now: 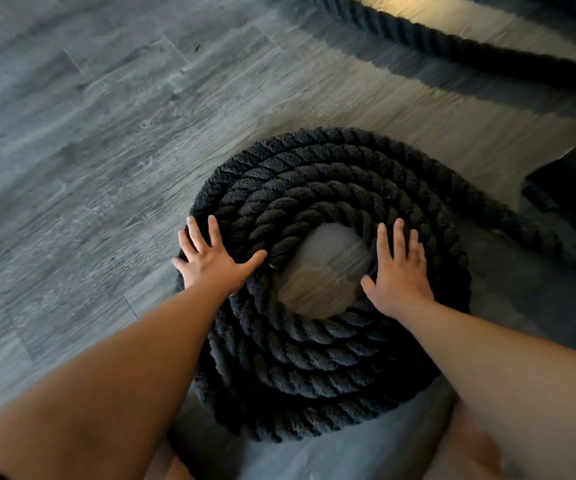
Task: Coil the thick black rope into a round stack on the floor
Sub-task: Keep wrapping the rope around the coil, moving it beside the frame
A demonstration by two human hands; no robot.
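Both hands are lying spread flat on the coil (pixel 314 348), left hand (pixel 215 261) on its left side, right hand (pixel 399 275) beside its hole, pressing the turns. I judge the loose rope (pixel 539 233), trailing right of the coil, needs winding on next.

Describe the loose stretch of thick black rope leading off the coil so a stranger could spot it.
On the grey wood-plank floor lies a round stack of thick black twisted rope under the left hand and right hand. From its right side, a single loose stretch runs to the picture's right edge. Unlike the other rope length crossing the top right corner, it joins the stack.
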